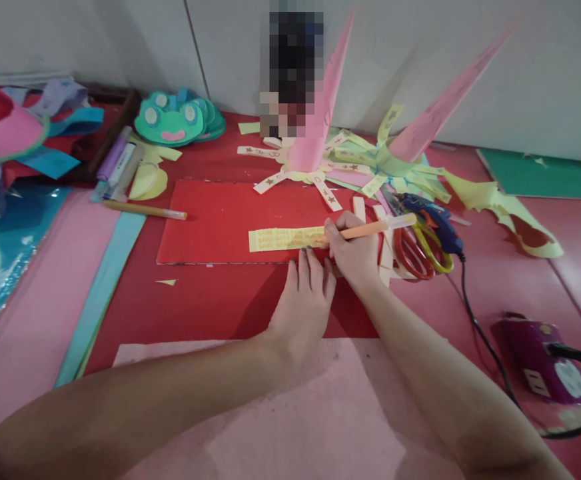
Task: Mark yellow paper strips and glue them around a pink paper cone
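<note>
My right hand (355,257) is closed around an orange pen (378,228), whose tip rests at the right part of a pale yellow paper strip (270,240). Lines of orange writing cover much of the strip, which lies on a red board (205,223). My left hand (304,303) lies flat with fingers stretched out, its fingertips at the strip's lower edge. Right beside my right hand are red-handled scissors (410,257) and yellow-handled scissors (438,250), with pale paper strips (385,260) partly under the hand.
Two pink paper cones (308,143) (433,123) with lettered strips stand behind. A dark blue glue gun (433,217) trails a cord towards a purple power socket (545,357). Green frog cutouts (173,120), markers (115,157), another pen (145,210) and coloured paper (35,287) lie left.
</note>
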